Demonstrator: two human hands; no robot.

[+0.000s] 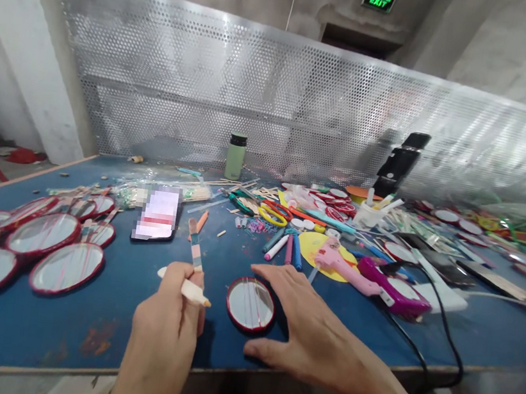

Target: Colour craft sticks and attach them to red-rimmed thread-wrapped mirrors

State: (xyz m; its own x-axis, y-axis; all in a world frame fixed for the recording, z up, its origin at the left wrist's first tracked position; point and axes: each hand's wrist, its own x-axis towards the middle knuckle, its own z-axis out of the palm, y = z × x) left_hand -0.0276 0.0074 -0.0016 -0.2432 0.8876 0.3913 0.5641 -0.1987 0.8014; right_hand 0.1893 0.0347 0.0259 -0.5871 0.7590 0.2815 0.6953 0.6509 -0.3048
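Fingers of the right hand (310,332) lie spread flat beside the round red-rimmed disc (250,304); the left hand (165,329), left of it, pinches 2 sticks (195,259).

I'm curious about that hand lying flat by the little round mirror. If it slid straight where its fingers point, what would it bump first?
Probably the markers lying beyond the right hand; depth is hard to judge.

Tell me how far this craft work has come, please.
Done: several red-rimmed discs with sticks lie at the left. In hand: the left hand holds a striped stick and a pen; the right hand rests by a bare disc. Left: more discs far right.
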